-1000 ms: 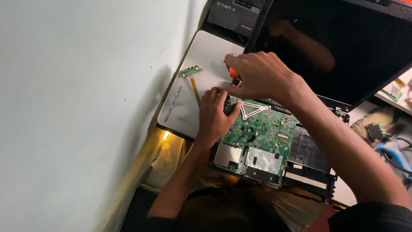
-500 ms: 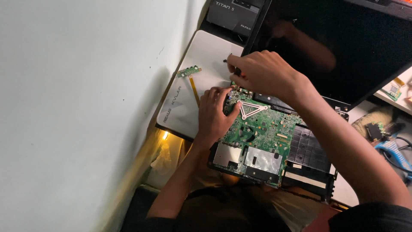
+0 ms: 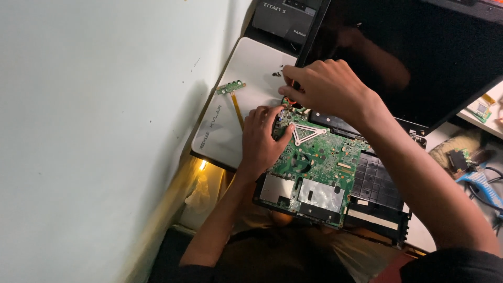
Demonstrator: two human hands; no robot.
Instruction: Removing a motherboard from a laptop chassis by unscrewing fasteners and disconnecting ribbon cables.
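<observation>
Green lacquered circuit board point(image 3: 319, 162) with dull silver foil patches, glossy black laptop screen point(image 3: 419, 57) mirroring the hands, smooth matt white plastic lid point(image 3: 230, 126), matt black plastic laptop frame point(image 3: 377, 183), matt painted wall point(image 3: 94, 120)

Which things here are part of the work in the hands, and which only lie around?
In hand: green motherboard, left hand, right hand, black laptop screen.
Lying about: small board with ribbon, white slab, blue cable.

left: wall point(image 3: 94, 105) hems in the white slab point(image 3: 246, 89) | far: upright dark screen point(image 3: 419, 57) blocks | open: bare slab beside small green board point(image 3: 231, 86) | near: motherboard point(image 3: 319, 167) fills lap
</observation>
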